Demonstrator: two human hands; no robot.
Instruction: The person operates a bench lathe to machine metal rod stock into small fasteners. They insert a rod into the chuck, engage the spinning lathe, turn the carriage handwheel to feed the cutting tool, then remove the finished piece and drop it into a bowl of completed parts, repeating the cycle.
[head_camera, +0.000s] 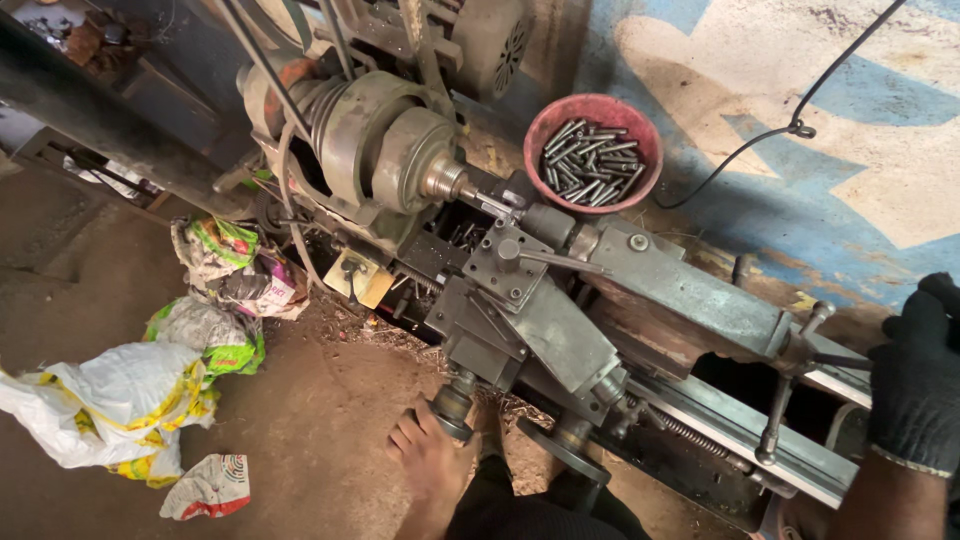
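My right hand wears a black glove and sits at the right edge, over the tail end of a grey metal lathe. Its fingers are bent and the back of the glove faces me, so what lies under the palm is hidden. A curved wheel rim shows just left of the wrist. My left hand is out of view. A bare foot with a dark trouser leg rests by a round handle at the lathe's front. A thin metal rod sticks out of the chuck.
A red bowl of several metal pins stands behind the lathe against a blue and white painted wall. Crumpled plastic sacks lie on the dirt floor at left. A black cable hangs on the wall. A lever stands by the tailstock.
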